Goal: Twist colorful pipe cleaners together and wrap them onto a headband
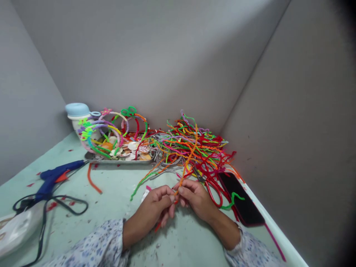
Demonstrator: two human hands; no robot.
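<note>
Over the front middle of the table, my left hand (155, 205) and my right hand (196, 196) meet fingertip to fingertip. Both pinch an orange pipe cleaner (191, 155), whose long free end rises up and away past the pile behind. A short red-orange end pokes out below my left fingers; whether it is the same stem or a second one I cannot tell. Just behind my right hand lie red-handled scissors (214, 193). A heap of many-coloured pipe cleaners (194, 141) spreads beyond both hands.
A metal tray (125, 162) holds round pieces and pipe-cleaner headbands (111, 129). Behind it stands a white bottle with a blue lid (78, 109). A blue glue gun (52, 178) with a dark cord lies left, near a white bag (19, 230). A black phone (241, 200) lies right.
</note>
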